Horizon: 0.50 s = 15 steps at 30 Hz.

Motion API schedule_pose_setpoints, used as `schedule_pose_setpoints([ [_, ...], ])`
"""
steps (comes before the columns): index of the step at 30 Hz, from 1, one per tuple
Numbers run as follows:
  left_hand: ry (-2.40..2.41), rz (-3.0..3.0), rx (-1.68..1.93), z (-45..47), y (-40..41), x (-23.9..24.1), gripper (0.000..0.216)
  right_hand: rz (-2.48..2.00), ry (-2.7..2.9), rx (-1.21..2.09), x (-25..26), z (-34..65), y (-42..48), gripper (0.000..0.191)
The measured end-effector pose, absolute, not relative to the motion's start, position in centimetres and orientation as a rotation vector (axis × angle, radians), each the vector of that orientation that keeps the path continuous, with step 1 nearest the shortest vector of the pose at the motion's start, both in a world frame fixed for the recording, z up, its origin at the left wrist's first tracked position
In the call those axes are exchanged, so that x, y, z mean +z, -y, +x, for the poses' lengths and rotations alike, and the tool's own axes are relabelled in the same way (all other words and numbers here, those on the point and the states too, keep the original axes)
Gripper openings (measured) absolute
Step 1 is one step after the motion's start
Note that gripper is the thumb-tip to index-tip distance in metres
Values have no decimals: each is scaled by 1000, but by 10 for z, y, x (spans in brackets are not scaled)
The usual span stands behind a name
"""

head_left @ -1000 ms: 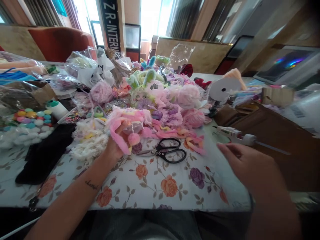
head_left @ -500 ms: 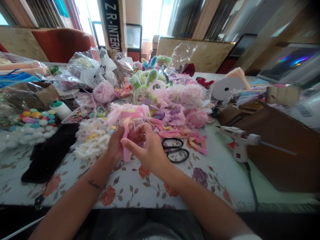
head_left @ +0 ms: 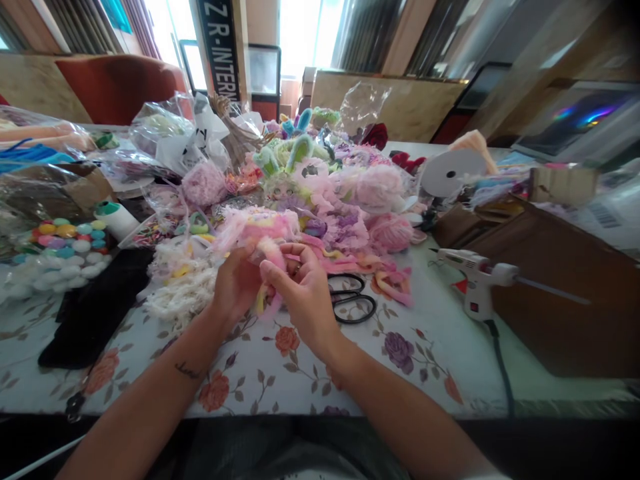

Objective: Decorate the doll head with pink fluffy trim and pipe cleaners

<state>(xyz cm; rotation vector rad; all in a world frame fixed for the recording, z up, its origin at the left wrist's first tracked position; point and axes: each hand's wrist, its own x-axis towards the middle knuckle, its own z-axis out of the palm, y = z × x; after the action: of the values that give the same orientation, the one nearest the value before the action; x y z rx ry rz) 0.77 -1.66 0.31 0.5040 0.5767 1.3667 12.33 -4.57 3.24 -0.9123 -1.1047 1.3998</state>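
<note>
A fuzzy pink-and-yellow chenille strip (head_left: 273, 252) is bent into a loop between my two hands, its lower end hanging below the fingers. My left hand (head_left: 234, 283) is closed around the strip from the left, most of its fingers hidden. From the right, my right hand (head_left: 306, 287) pinches the strip with thumb and curled fingers. Just beyond them lies a fluffy pink bundle (head_left: 260, 225) with yellow in it. Black-handled scissors (head_left: 355, 310) rest beside my right hand, and more pink-and-yellow strips (head_left: 393, 283) lie behind them. Cream fluffy yarn (head_left: 177, 293) sits left of my left hand.
A white glue gun (head_left: 473, 277) leans by a brown cardboard box (head_left: 570, 300) at right. Pom-poms (head_left: 75, 257), a thread cone (head_left: 117, 221) and a black flat item (head_left: 100, 310) are at left. A doll (head_left: 284, 190) and pink yarn (head_left: 390, 233) fill the middle.
The strip's pink end, which hung straight down between my hands, is now folded into a loop with yellow showing. My right thumb has shifted right and closed onto it.
</note>
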Motion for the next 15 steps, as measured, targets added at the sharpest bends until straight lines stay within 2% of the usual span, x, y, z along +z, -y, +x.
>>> schedule_pose_setpoints([
  [4, -514, 501, 1445, 11, 16, 3, 14, -1076, 1274, 1068, 31, 128, 44, 31],
  [8, -529, 517, 1446, 11, 15, 0, 24, -1144, 1478, 718, 25, 129, 47, 18],
  [12, -565, 540, 1414, 11, 16, -1, 32, -1097, 1650, 194, 17, 128, 52, 16],
  [15, -567, 553, 1453, 12, 16, -4, 28, -1049, 1729, -125, 14, 129, 52, 13],
])
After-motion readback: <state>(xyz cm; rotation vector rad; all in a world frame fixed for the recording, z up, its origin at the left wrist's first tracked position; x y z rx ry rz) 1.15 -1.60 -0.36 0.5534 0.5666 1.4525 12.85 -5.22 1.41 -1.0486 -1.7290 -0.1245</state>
